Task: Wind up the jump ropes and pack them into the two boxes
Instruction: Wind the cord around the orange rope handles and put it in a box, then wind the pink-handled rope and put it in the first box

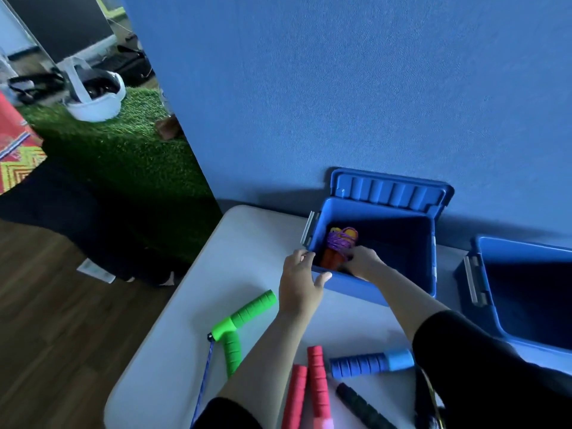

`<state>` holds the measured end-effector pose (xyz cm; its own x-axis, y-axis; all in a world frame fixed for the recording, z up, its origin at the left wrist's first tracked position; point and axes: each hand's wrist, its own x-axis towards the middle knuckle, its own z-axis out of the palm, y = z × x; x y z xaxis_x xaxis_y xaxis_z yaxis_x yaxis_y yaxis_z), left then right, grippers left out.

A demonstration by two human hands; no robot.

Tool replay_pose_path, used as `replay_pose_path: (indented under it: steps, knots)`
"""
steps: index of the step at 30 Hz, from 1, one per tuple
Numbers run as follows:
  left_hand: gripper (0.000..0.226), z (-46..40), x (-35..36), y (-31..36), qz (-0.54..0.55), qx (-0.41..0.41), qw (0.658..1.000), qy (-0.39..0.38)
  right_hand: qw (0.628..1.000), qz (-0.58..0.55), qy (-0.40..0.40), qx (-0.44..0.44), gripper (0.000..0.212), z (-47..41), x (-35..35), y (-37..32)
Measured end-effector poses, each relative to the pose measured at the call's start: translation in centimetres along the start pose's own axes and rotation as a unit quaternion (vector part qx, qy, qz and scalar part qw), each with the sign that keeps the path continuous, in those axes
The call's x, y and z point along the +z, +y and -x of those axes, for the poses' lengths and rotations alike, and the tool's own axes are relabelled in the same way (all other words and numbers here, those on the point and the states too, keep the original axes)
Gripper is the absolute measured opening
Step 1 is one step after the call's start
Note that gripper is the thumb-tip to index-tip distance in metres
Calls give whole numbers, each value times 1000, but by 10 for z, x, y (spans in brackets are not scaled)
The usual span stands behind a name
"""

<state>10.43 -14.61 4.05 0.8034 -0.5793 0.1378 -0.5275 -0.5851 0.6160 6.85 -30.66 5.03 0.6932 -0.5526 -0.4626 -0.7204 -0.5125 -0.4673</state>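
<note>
1. We see the right hand (362, 262) reaching down inside the nearer blue box (399, 275), its fingers curled around a wound jump rope (340, 243) of purple cord with orange handles, which sits at the box's left end.
2. The left hand (301, 278) steadies that box from outside, fingers over the near-left corner and thumb spread along the front rim.
3. The box's lid (391, 188) stands open behind the right hand, against the blue wall.
4. A second blue box (526, 292) sits well to the right of the right hand, on the same white tabletop (241, 249).
5. Nearer us than the left hand lie unpacked handles: a green pair (244, 320) beside the left forearm, a red pair (312, 385), one blue handle (370, 363) and one black handle (360, 407) between the forearms.
</note>
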Motion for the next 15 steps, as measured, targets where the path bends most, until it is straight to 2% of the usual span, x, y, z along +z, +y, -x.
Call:
replay_pose_path:
  steps: [3, 7, 10, 12, 15]
  knots:
    - [62, 2, -4, 3, 19, 8, 1000, -15, 988, -109, 108, -32, 22, 24, -1, 9]
    - [65, 12, -5, -3, 51, 42, 998, -13, 952, -154, 238, -112, 26, 59, 7, 30]
    - [64, 33, -5, -12, 48, 32, 998, -3, 940, -156, 269, -136, 31, 90, 24, 47]
    - [64, 54, -2, -21, 32, 11, 999, -36, 938, -126, 284, -151, 34, 105, 41, 53]
    - [67, 88, 3, -36, 9, -23, 994, -107, 954, -96, 233, -165, 40, 126, 68, 52]
